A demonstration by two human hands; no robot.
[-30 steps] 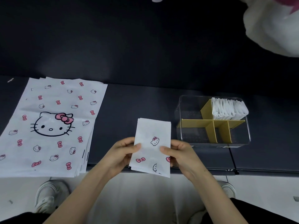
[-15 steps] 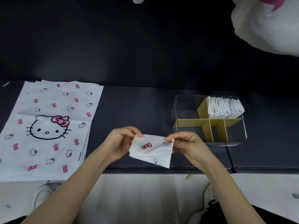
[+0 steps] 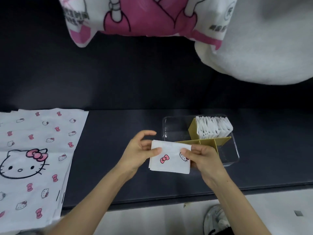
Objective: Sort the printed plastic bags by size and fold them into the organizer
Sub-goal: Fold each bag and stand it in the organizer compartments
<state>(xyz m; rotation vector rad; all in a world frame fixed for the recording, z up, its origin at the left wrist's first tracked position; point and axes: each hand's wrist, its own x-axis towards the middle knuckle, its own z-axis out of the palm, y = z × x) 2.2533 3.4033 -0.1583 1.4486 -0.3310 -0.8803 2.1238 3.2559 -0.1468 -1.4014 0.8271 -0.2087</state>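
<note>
Hands are pinching the small folded printed bag [image 3: 170, 160] by opposite edges, left hand [image 3: 138, 154] and right hand [image 3: 204, 158] each gripping thumb-on-top, holding it at the clear organizer [image 3: 176, 128], probably squaring the fold to fit a gold-divided compartment.

I see my left hand [image 3: 138, 154] and right hand [image 3: 202, 159] pinching the two ends of a folded printed bag [image 3: 169, 164], held just above the dark surface [image 3: 108, 160] and overlapping the near-left corner of the clear organizer [image 3: 174, 126]. A row of folded bags [image 3: 213, 127] stands upright in its far right compartment beside the yellow dividers [image 3: 208, 141]. A stack of flat printed bags [image 3: 33, 150] lies well to the left.
</note>
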